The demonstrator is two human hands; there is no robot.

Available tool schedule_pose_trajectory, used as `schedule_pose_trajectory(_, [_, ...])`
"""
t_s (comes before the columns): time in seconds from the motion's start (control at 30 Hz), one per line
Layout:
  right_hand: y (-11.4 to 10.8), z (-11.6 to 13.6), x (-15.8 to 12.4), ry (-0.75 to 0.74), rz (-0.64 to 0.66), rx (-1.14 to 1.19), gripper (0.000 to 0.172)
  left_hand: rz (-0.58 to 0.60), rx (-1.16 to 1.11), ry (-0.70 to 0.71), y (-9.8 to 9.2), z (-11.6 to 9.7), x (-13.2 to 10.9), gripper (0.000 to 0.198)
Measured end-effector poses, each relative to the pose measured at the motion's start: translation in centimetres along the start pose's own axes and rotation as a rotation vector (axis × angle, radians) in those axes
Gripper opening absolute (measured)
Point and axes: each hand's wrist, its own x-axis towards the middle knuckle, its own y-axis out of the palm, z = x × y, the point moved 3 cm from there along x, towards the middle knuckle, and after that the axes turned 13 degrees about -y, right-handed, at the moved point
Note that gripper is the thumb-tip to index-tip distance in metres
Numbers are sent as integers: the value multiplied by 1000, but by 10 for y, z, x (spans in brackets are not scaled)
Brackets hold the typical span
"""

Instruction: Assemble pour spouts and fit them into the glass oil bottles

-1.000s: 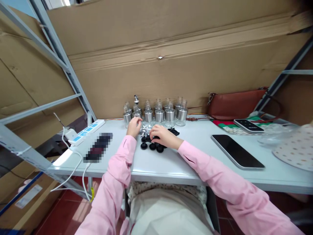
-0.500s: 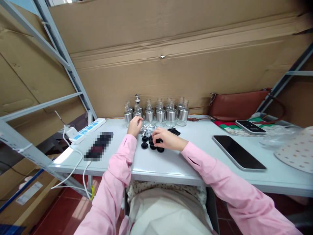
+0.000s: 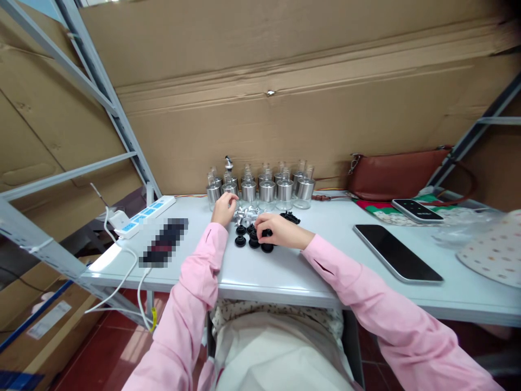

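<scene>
My left hand (image 3: 223,209) is curled with fingers closed beside a pile of small silver metal parts (image 3: 245,213); what it holds is too small to make out. My right hand (image 3: 280,230) rests over a cluster of black round stoppers (image 3: 253,242), its fingers pinched on one of them. Behind both hands stands a row of small glass bottles with silver collars (image 3: 260,189); one at the left carries a metal pourer (image 3: 229,163). More black parts (image 3: 291,218) lie just beyond my right hand.
A white power strip (image 3: 143,216) with cables lies at the table's left. A dark tablet (image 3: 396,253), a phone (image 3: 417,210), a brown bag (image 3: 394,174) and a dotted cloth (image 3: 492,252) sit on the right. Cardboard sheets and metal shelf struts surround the white table (image 3: 285,271).
My right hand has shifted slightly right and closed more over the black stoppers. My left hand has stayed near the silver parts.
</scene>
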Motion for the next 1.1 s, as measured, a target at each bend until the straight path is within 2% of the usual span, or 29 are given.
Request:
schedule_pose_trajectory(0.17, [4, 2, 2, -40, -26, -18, 6, 5, 0, 4, 1, 2, 1, 17])
schedule_pose_trajectory(0.3, [3, 6, 3, -13, -37, -60, 3, 9, -3, 4, 1, 2, 1, 17])
schedule_pose_trajectory(0.5, [3, 7, 3, 6, -16, -40, 23, 13, 1, -16, -1, -2, 0, 17])
schedule_pose_trajectory(0.83, [1, 7, 3, -7, 28, 2, 17, 20, 7, -13, -1, -2, -1, 17])
schedule_pose_trajectory(1.0, [-3, 3, -1, -2, 120, 11, 41, 27, 5, -13, 0, 0, 0, 16])
schedule_pose_trajectory(1.1, [-3, 2, -3, 19, 139, -5, 47, 27, 2, -8, 0, 0, 0, 17])
